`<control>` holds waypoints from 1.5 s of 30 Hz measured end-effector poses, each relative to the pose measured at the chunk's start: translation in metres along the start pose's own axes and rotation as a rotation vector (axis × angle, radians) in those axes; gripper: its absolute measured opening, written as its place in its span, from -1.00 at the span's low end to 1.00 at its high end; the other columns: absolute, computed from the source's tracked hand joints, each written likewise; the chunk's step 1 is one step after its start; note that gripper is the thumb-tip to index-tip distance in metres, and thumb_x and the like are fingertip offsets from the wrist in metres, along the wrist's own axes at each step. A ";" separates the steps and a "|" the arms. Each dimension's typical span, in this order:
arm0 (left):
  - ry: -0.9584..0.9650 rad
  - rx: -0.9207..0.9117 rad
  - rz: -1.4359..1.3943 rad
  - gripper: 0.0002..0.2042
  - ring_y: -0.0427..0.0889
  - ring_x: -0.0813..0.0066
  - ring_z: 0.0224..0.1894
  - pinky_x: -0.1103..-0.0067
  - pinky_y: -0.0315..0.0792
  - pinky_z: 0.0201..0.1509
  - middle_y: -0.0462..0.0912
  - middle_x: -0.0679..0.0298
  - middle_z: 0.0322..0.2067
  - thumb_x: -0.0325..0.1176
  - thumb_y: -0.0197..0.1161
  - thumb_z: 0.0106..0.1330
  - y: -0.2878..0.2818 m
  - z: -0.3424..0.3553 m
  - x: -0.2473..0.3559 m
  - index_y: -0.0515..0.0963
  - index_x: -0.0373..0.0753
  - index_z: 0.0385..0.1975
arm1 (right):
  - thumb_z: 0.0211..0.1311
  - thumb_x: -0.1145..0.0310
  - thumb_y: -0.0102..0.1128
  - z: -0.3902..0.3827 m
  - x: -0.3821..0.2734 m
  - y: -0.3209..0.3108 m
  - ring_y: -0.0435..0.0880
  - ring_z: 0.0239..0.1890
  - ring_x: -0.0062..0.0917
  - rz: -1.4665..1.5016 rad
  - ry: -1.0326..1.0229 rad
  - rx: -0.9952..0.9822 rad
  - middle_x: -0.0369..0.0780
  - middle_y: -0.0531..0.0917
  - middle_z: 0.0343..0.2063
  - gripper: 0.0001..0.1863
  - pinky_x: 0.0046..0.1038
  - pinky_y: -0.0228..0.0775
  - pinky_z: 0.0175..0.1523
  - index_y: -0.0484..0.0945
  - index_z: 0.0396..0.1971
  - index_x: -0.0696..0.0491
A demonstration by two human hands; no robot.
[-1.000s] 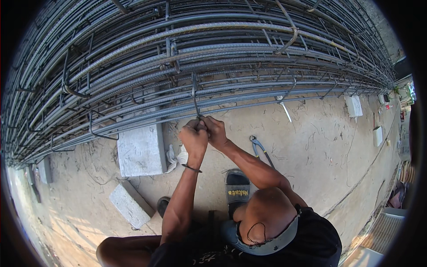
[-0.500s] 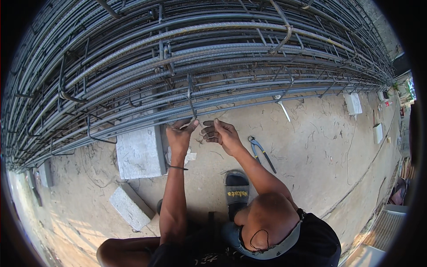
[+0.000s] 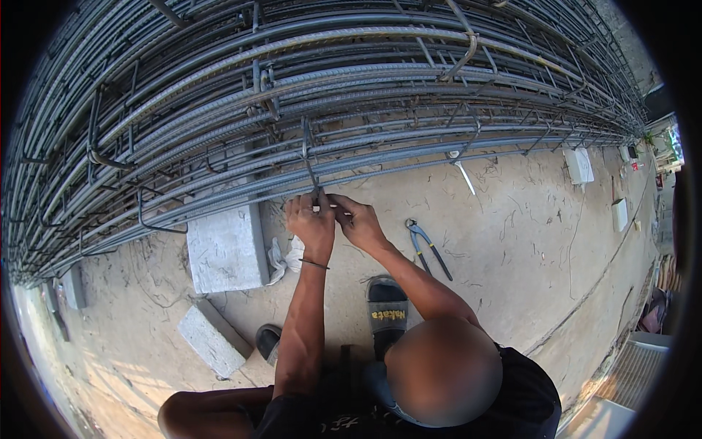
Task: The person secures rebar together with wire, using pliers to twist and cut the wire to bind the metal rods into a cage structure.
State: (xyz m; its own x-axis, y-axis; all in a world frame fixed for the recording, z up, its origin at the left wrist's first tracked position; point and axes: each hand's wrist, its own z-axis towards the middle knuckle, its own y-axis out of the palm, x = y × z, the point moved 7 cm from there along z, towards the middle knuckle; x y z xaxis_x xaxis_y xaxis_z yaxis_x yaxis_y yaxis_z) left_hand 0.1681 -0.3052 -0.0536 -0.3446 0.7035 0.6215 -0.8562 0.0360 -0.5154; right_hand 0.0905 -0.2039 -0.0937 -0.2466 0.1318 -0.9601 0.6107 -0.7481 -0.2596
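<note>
Both hands meet at the lower edge of a cage of ribbed steel bars (image 3: 395, 159), just below the bottom end of a bent steel stirrup (image 3: 308, 155). My left hand (image 3: 312, 223) has its back upward and its fingers curled in at the lowest bars. My right hand (image 3: 360, 225) comes in from the right, thumb and fingers pinched together against the left fingertips. Whatever lies between the fingers is hidden or too small to make out. Blue-handled end-cutting nippers (image 3: 428, 249) lie on the concrete to the right of my hands, jaws away from me.
A pale concrete block (image 3: 227, 252) sits under the bars at the left, with a smaller block (image 3: 213, 338) nearer me. White crumpled scrap (image 3: 278, 260) lies beside the large block. A white, slender tool (image 3: 463, 175) and wire offcuts are on the floor. My sandalled foot (image 3: 387, 307) is close below.
My left hand has moved right and turned its back upward. My right hand has shifted slightly left and closed to a pinch. The hands, apart before, now touch at the bars.
</note>
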 end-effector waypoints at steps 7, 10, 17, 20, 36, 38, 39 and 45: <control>0.009 0.007 0.068 -0.83 0.51 0.27 -0.56 0.41 0.37 -0.44 0.58 0.20 -0.59 -0.47 0.38 -0.02 -0.004 0.004 -0.004 0.49 -0.28 -0.70 | 0.00 0.30 0.36 -0.061 0.021 -0.114 0.55 -0.21 -0.13 -0.875 0.201 -0.037 -0.05 0.60 -0.35 -0.66 -0.22 0.44 -0.11 0.55 -0.23 0.13; -0.280 -0.268 -0.248 -0.83 0.53 0.43 -0.43 0.50 0.42 -0.37 0.63 0.20 -0.45 -0.35 0.33 0.14 0.007 0.000 -0.018 0.60 -0.32 -0.56 | -0.13 0.18 0.46 -0.107 0.058 -0.172 0.50 -0.19 -0.10 -1.074 0.463 -0.182 -0.03 0.55 -0.33 -0.53 -0.20 0.42 -0.10 0.53 -0.27 0.16; -0.700 -0.735 -0.987 -0.71 0.57 0.43 -0.17 0.45 0.43 0.04 0.64 0.19 -0.23 -0.19 0.18 0.32 0.035 -0.013 -0.073 0.60 -0.30 -0.18 | -0.26 0.07 0.52 -0.141 0.074 -0.165 0.47 -0.14 -0.05 -0.950 0.446 -0.250 0.03 0.48 -0.21 -0.38 -0.14 0.39 -0.05 0.48 -0.23 0.15; -0.679 -0.815 -1.046 -0.77 0.58 0.46 -0.17 0.48 0.42 0.04 0.65 0.24 -0.26 -0.30 0.27 0.25 0.047 -0.007 -0.077 0.60 -0.28 -0.19 | -0.25 0.11 0.51 -0.148 0.085 -0.166 0.48 -0.14 -0.07 -0.998 0.454 -0.288 0.02 0.50 -0.26 -0.40 -0.15 0.41 -0.07 0.49 -0.23 0.13; -0.235 -0.066 -0.274 -0.88 0.45 0.52 -0.50 0.55 0.34 -0.39 0.57 0.23 -0.53 -0.46 0.35 0.13 -0.003 -0.016 -0.018 0.61 -0.37 -0.41 | -0.12 0.73 0.00 -0.111 0.012 -0.090 0.51 -0.23 -0.39 -0.344 0.283 -0.200 -0.11 0.47 -0.22 -0.54 -0.40 0.40 -0.14 0.48 -0.10 0.22; -0.333 -0.130 -0.350 -0.88 0.49 0.54 -0.46 0.58 0.37 -0.35 0.60 0.22 -0.50 -0.47 0.32 0.16 -0.005 -0.018 -0.022 0.63 -0.36 -0.34 | -0.11 0.71 0.00 -0.097 -0.001 -0.062 0.45 -0.13 -0.29 -0.421 0.115 -0.173 -0.04 0.38 -0.11 -0.46 -0.35 0.35 -0.10 0.42 0.01 0.23; -0.348 -0.136 -0.403 -0.86 0.51 0.54 -0.44 0.58 0.38 -0.34 0.62 0.20 -0.46 -0.47 0.30 0.18 -0.004 -0.021 -0.026 0.63 -0.35 -0.30 | -0.11 0.70 0.00 -0.091 -0.008 -0.048 0.42 -0.08 -0.24 -0.456 0.030 -0.159 0.00 0.33 -0.05 -0.42 -0.32 0.33 -0.09 0.38 0.07 0.23; -0.434 -0.178 -0.609 -0.76 0.55 0.65 -0.34 0.65 0.42 -0.27 0.69 0.18 -0.27 -0.47 0.18 0.29 0.002 -0.030 -0.026 0.59 -0.33 -0.06 | -0.05 0.63 0.05 -0.080 -0.014 -0.012 0.26 0.08 0.00 -0.783 -0.120 -0.085 0.08 0.19 0.06 -0.37 0.19 0.07 0.12 0.26 0.15 0.31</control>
State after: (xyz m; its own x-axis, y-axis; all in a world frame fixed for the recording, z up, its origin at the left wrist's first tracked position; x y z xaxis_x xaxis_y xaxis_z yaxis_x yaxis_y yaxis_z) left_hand 0.1867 -0.3025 -0.0886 0.0159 0.1830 0.9830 -0.8812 0.4670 -0.0726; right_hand 0.1471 -0.1445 -0.0859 -0.7039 0.5243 -0.4791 0.2806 -0.4144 -0.8658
